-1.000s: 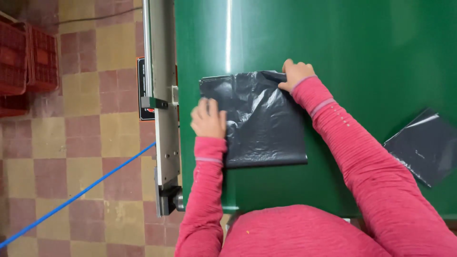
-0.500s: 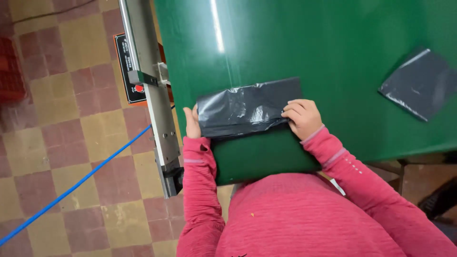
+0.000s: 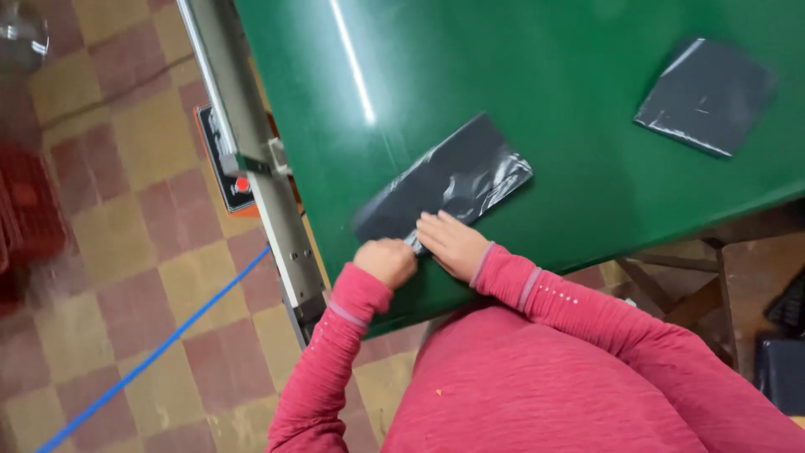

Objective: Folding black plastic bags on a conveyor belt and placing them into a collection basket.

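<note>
Head view shows a folded black plastic bag point(image 3: 449, 186) lying slantwise near the front edge of the green table point(image 3: 537, 101). Left hand point(image 3: 386, 261), curled shut, grips the bag's near end; right hand point(image 3: 453, 243) presses flat on it beside. A second folded bag point(image 3: 704, 95) lies well apart, far right

Person in a pink-red long-sleeved top.
Heathered knit fabric; lighter bands ring both cuffs, small pale dots run along the right sleeve point(image 3: 558, 295).
</note>
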